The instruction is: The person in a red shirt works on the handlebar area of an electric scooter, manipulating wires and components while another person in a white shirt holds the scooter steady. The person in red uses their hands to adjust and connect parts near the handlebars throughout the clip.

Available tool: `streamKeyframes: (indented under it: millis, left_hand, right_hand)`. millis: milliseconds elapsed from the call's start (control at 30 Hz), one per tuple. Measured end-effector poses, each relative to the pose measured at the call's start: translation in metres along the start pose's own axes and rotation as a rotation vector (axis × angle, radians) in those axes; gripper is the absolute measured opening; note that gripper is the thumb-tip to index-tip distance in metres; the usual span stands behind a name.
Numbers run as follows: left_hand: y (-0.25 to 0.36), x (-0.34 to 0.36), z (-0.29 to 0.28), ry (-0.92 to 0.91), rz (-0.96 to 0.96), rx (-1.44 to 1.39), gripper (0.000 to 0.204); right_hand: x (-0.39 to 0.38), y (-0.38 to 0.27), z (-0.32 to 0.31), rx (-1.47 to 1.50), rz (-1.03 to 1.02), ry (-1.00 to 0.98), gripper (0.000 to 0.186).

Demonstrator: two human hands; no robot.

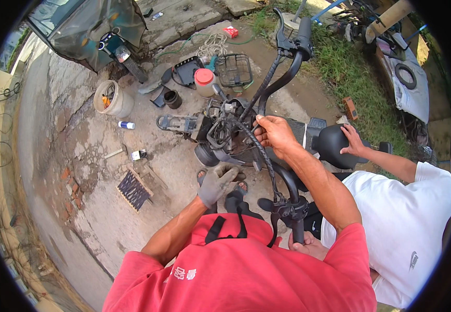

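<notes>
In front of me stands a scooter-like vehicle with a black handlebar (287, 78) and a black rounded seat (334, 146). Its front is stripped, so tangled wiring (220, 132) shows around the steering stem. My right hand (275, 134), bare, is at the middle of the handlebar, beside a wrapped cable (262, 152). Its thumb and fingertips are pinched together; what lies between them is too small to make out. My left hand (218, 184) wears a grey glove and hovers below the stripped front, fingers loosely apart, holding nothing.
A person in a white shirt (399, 229) at the right rests one hand (354, 140) on the seat and has another near the handlebar grip. Around lie a white bucket (116, 101), a red-lidded tub (204, 83), a wire basket (234, 70), a stool (134, 190) and an orange meter (350, 108).
</notes>
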State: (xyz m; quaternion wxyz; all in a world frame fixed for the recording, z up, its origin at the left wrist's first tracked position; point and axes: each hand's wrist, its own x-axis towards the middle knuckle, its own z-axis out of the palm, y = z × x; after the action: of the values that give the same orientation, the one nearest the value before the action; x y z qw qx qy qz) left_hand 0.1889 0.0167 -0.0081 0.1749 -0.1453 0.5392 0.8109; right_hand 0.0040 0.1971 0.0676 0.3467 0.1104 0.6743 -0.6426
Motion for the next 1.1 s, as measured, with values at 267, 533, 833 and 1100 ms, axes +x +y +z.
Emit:
streamKeyframes:
  millis: [267, 533, 833, 1100]
  left_hand:
    - [-0.006, -0.009, -0.007, 0.007, 0.020, -0.016, 0.037]
    - [-0.011, 0.014, -0.003, 0.012, 0.040, 0.025, 0.035]
    - [0.026, 0.077, 0.030, -0.061, 0.115, 0.057, 0.048]
    - [0.007, 0.127, 0.026, 0.072, 0.349, 0.404, 0.035]
  right_hand:
    - [-0.012, -0.007, -0.034, -0.578, -0.370, 0.013, 0.034]
    - [-0.012, -0.020, -0.042, -1.247, -0.730, 0.037, 0.027]
    - [0.012, -0.025, -0.055, -1.402, -0.874, -0.012, 0.020]
    - [0.016, -0.040, -0.056, -1.502, -1.012, -0.133, 0.015]
